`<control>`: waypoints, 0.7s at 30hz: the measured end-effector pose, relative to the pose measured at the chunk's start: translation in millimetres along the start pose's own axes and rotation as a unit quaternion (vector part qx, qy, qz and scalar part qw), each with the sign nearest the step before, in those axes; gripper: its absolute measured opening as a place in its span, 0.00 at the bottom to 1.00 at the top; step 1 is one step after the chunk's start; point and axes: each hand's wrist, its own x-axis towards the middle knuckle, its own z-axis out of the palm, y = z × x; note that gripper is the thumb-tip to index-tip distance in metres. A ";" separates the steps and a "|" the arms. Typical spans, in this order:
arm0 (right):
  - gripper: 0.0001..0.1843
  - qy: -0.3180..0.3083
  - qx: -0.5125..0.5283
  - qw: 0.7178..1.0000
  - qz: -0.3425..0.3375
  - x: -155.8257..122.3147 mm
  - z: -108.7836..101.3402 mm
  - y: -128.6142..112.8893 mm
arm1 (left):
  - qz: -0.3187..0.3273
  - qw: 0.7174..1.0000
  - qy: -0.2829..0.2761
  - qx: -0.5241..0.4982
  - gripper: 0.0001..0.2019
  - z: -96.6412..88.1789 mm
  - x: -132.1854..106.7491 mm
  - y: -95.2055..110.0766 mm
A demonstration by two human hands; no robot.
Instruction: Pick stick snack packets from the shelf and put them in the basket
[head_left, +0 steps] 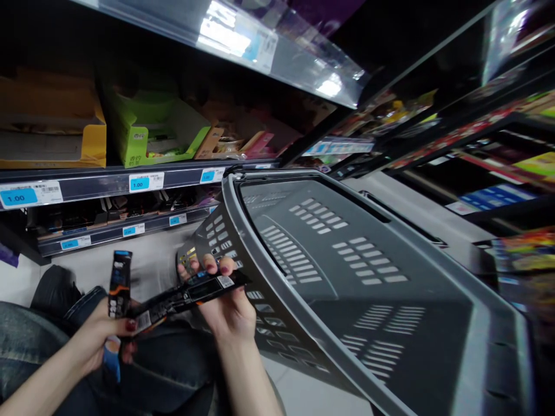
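Observation:
My left hand (97, 332) is closed on slim black packets with orange marks. One black packet (120, 280) stands up out of its grip, and a blue-ended piece (111, 361) pokes out below. My right hand (234, 309) has its fingers closed around another long black packet (212, 288), which bears a white printed code. This packet slants down toward the left hand, where it meets or overlaps a packet end with a barcode (143, 321). Whether these are one packet or two I cannot make out. Both hands are above my bent legs, left of a grey basket (277, 248).
The large perforated basket lies tilted close to my right hand. Shelves with price labels (146, 182) run along the left, holding a green display box (165, 138) and a yellow one (93, 144). Dark packets (130, 205) fill the bottom shelf. More stocked shelves (489, 196) stand on the right, blurred.

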 end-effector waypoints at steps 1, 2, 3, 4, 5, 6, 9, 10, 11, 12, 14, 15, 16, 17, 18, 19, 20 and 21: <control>0.17 -0.009 -0.009 1.000 0.005 -0.9 0.6 -2.0 | 0.033 0.999 0.016 0.003 0.17 0.6 -1.8 9.1; 0.19 -0.014 -0.015 1.000 0.011 -1.8 0.9 -3.7 | 0.065 0.997 0.032 0.007 0.17 1.3 -4.2 18.0; 0.23 -0.014 -0.021 1.000 0.017 -2.5 1.1 -4.8 | 0.095 0.994 0.046 0.010 0.18 2.1 -6.8 25.9; 0.27 -0.010 -0.030 0.999 0.024 -3.1 1.0 -5.1 | 0.121 0.991 0.059 0.015 0.18 2.8 -9.4 32.5; 0.30 -0.002 -0.043 0.999 0.032 -3.5 0.7 -4.7 | 0.143 0.987 0.074 0.020 0.17 3.2 -11.8 37.5; 0.32 0.009 -0.059 0.997 0.039 -3.7 0.3 -3.5 | 0.162 0.982 0.090 0.024 0.17 3.2 -13.7 41.2; 0.25 0.036 -0.117 0.991 0.046 -3.3 -0.2 1.6 | 0.208 0.968 0.130 0.053 0.16 0.5 -16.9 46.0; 0.22 0.041 -0.136 0.989 0.042 -3.0 0.2 3.1 | 0.219 0.963 0.143 0.069 0.17 -1.1 -17.2 46.5; 0.19 0.045 -0.152 0.987 0.037 -2.8 1.0 4.3 | 0.228 0.958 0.152 0.085 0.18 -2.8 -17.3 46.8; 0.17 0.051 -0.166 0.984 0.033 -2.7 2.1 5.0 | 0.237 0.953 0.158 0.101 0.18 -4.5 -17.3 47.1; 0.14 0.060 -0.186 0.980 0.026 -2.5 4.7 5.2 | 0.256 0.943 0.169 0.126 0.19 -7.3 -17.1 47.7; 0.13 0.063 -0.193 0.979 0.024 -2.5 5.9 5.1 | 0.268 0.938 0.176 0.133 0.19 -8.3 -16.9 48.0; 0.12 0.065 -0.199 0.978 0.022 -2.5 6.9 5.0 | 0.282 0.932 0.184 0.137 0.19 -9.0 -16.7 48.4; 0.12 0.066 -0.203 0.977 0.021 -2.4 7.6 5.0 | 0.296 0.926 0.191 0.136 0.18 -9.4 -16.5 48.8; 0.12 0.066 -0.205 0.976 0.022 -2.4 7.9 5.3 | 0.307 0.922 0.198 0.129 0.17 -9.8 -16.2 49.2; 0.12 0.066 -0.204 0.976 0.023 -2.3 8.0 5.9 | 0.316 0.920 0.203 0.114 0.16 -10.1 -15.8 49.6; 0.11 0.065 -0.202 0.977 0.022 -2.2 7.8 6.7 | 0.319 0.920 0.207 0.095 0.16 -10.5 -15.6 50.2; 0.11 0.062 -0.198 0.978 0.020 -2.1 7.5 7.8 | 0.319 0.922 0.208 0.074 0.15 -11.1 -15.3 50.7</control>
